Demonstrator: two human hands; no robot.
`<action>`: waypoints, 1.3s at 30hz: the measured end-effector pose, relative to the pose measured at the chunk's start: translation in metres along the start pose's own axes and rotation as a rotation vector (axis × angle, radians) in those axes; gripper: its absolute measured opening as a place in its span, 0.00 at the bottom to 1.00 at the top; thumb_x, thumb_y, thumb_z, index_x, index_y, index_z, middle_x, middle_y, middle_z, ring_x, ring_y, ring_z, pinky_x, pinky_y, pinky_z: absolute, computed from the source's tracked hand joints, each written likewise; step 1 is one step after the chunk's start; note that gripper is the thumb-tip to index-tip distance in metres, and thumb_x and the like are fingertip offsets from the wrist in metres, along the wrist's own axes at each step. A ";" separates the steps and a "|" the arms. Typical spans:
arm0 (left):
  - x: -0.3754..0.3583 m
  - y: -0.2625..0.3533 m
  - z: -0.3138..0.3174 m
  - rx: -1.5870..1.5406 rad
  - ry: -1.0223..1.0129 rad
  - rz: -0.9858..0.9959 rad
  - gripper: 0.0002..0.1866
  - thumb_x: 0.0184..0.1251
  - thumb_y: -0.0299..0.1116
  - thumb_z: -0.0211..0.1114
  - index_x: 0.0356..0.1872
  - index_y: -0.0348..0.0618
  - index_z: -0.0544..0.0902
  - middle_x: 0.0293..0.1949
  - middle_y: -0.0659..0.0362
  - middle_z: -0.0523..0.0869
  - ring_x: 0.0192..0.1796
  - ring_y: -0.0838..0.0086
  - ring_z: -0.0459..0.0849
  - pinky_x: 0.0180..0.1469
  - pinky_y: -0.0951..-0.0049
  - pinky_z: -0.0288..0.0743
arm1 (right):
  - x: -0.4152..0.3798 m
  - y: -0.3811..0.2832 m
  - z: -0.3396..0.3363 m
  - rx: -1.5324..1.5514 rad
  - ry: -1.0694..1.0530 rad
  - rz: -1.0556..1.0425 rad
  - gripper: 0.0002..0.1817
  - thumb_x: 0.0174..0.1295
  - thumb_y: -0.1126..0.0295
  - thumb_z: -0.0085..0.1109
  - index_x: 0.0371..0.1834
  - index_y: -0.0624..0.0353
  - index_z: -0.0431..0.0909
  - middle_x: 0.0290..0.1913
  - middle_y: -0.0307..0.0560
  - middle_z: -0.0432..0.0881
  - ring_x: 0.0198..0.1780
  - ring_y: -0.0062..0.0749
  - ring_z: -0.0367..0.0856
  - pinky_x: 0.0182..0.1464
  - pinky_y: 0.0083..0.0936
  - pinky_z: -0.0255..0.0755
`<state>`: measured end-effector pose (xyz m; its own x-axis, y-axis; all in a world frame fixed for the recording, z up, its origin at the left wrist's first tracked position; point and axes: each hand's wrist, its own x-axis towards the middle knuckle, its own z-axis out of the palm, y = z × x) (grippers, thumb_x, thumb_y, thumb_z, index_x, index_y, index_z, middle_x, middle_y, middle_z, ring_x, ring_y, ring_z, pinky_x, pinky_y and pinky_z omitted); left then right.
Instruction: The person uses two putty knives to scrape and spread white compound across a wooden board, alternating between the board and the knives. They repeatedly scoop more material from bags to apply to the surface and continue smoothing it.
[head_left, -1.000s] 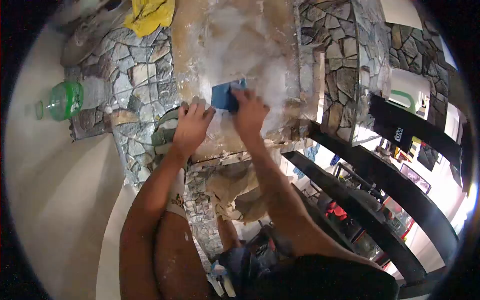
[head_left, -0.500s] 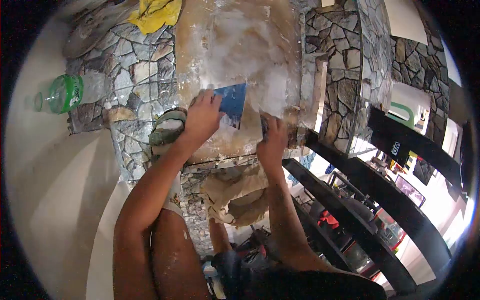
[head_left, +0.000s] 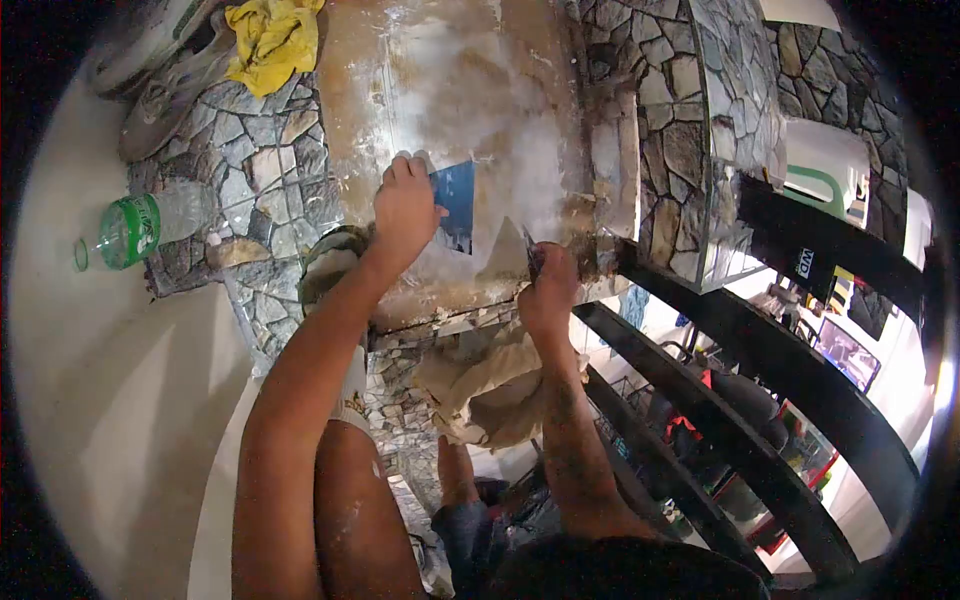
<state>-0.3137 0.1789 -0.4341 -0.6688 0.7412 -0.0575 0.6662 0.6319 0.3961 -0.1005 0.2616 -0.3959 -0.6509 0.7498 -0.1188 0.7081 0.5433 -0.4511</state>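
Observation:
My left hand (head_left: 405, 205) grips the edge of a blue flat putty spreader (head_left: 455, 205), whose lower part is smeared whitish. The spreader is over the tan board-like surface (head_left: 360, 110), which is coated in patches of white paste. Closed around the dark handle of a thin-bladed scraper (head_left: 533, 256), my right hand (head_left: 550, 290) is to the right of the spreader, near the board's front edge. The scraper's blade is hard to make out against the tan surface. A gap separates the two tools.
Stone-patterned tiles (head_left: 235, 150) flank the board. To the left lie a clear bottle with a green label (head_left: 130, 232), a yellow cloth (head_left: 270, 45) and a shoe (head_left: 170, 105). Below the front edge is a beige cloth (head_left: 480, 390). Dark slats (head_left: 690, 400) run along the right, above a lower room.
The view has shifted slightly. The blue spreader has turned more upright in my left hand, and the right hand's scraper is slightly lower on the board. Both hands keep their tools.

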 end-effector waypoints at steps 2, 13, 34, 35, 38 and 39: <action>0.005 -0.006 0.005 0.021 0.036 0.033 0.36 0.35 0.39 0.80 0.48 0.35 0.73 0.50 0.50 0.72 0.52 0.54 0.76 0.47 0.63 0.78 | -0.005 -0.010 0.002 0.036 0.022 -0.006 0.25 0.38 0.87 0.45 0.45 0.62 0.69 0.41 0.59 0.73 0.47 0.58 0.70 0.49 0.46 0.64; -0.015 -0.031 0.010 -1.136 -0.179 -0.257 0.20 0.46 0.34 0.78 0.37 0.37 0.78 0.30 0.56 0.83 0.31 0.72 0.81 0.33 0.69 0.79 | -0.011 0.002 -0.005 0.015 0.064 0.018 0.30 0.39 0.83 0.51 0.53 0.59 0.69 0.47 0.59 0.74 0.50 0.60 0.70 0.51 0.48 0.66; -0.059 -0.029 0.011 0.428 -0.062 0.449 0.20 0.61 0.33 0.56 0.56 0.45 0.73 0.63 0.42 0.66 0.62 0.43 0.66 0.59 0.39 0.67 | -0.014 -0.038 -0.012 0.036 0.041 -0.102 0.34 0.37 0.90 0.41 0.54 0.58 0.71 0.47 0.61 0.70 0.51 0.62 0.69 0.52 0.46 0.65; -0.060 -0.029 0.018 0.441 -0.010 0.495 0.19 0.62 0.33 0.56 0.55 0.43 0.72 0.62 0.41 0.67 0.61 0.40 0.68 0.55 0.38 0.70 | -0.015 -0.040 -0.013 0.025 0.027 -0.088 0.34 0.37 0.90 0.41 0.54 0.57 0.71 0.47 0.61 0.71 0.51 0.62 0.70 0.51 0.46 0.65; -0.061 -0.038 0.038 0.465 0.093 0.597 0.18 0.63 0.34 0.55 0.54 0.42 0.71 0.62 0.36 0.67 0.58 0.31 0.70 0.46 0.37 0.76 | -0.016 -0.033 -0.007 0.075 0.052 -0.154 0.33 0.38 0.90 0.40 0.53 0.60 0.71 0.45 0.61 0.71 0.50 0.62 0.70 0.51 0.45 0.66; -0.062 -0.037 0.039 0.455 0.094 0.614 0.19 0.64 0.35 0.55 0.55 0.44 0.70 0.63 0.35 0.64 0.57 0.28 0.69 0.45 0.38 0.77 | -0.016 -0.033 -0.007 0.088 0.065 -0.170 0.33 0.38 0.90 0.40 0.53 0.61 0.71 0.45 0.60 0.71 0.50 0.62 0.70 0.51 0.45 0.66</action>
<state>-0.2848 0.1183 -0.4808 -0.1472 0.9796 0.1371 0.9834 0.1598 -0.0857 -0.1115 0.2339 -0.3727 -0.7382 0.6742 0.0217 0.5608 0.6313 -0.5357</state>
